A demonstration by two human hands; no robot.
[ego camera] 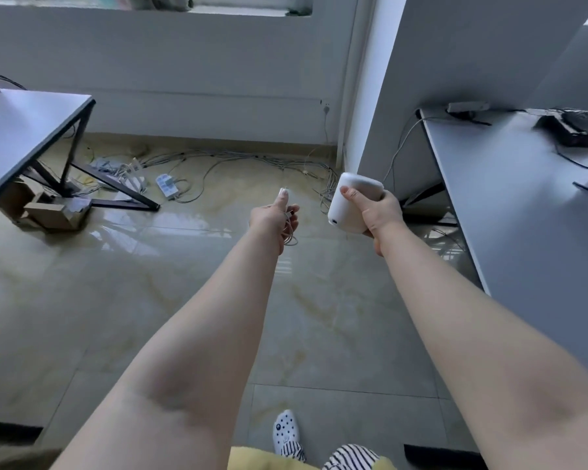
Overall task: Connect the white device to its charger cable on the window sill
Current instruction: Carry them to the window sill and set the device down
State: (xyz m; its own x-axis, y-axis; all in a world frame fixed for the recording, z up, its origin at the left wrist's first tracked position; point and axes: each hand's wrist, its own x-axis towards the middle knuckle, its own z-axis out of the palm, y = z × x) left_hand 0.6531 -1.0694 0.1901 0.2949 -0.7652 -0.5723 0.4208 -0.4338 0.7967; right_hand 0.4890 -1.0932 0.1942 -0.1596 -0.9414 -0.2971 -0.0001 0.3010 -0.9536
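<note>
Left hand (275,218) pinches charger cable (288,228), plug up | right hand (375,212) clamps white device (352,203) mid-air, port down — well apart | risk: misaligned plug — window sill (252,10) far off

the floor (184,300) is glossy polished tile with marble-like veining. above it, the device (352,205) looks smooth matt plastic; left of it the bench (21,130) has a matt top, and cardboard boxes (53,212) look rough.

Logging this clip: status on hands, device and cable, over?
Left hand shut on thin white charger cable, plug tip up. Right hand shut on rounded white device. Not yet connected; gap between them clear.
</note>
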